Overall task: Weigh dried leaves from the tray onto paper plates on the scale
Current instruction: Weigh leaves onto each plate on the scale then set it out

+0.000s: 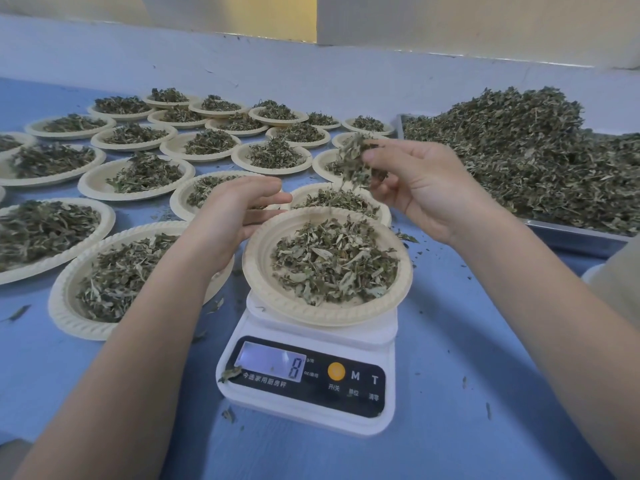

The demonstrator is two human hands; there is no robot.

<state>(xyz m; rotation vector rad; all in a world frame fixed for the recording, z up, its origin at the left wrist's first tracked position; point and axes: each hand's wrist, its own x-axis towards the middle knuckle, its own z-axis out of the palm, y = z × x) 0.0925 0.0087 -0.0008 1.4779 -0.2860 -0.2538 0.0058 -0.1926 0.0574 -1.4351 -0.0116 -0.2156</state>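
A white kitchen scale [308, 382] stands on the blue table, its display showing 8. On it sits a beige paper plate [256, 268] with a heap of dried leaves [334, 259]. My right hand [426, 188] hovers above the plate's far side and pinches a clump of dried leaves [358, 161], some of them falling. My left hand [232, 216] is held with relaxed fingers next to the plate's left rim and holds nothing. A metal tray [575, 233] at the right carries a big pile of dried leaves [540, 154].
Several filled paper plates [145, 174] cover the table to the left and behind the scale, one [69, 306] right beside it. Loose leaf bits lie scattered on the blue surface. A pale wall rises at the back.
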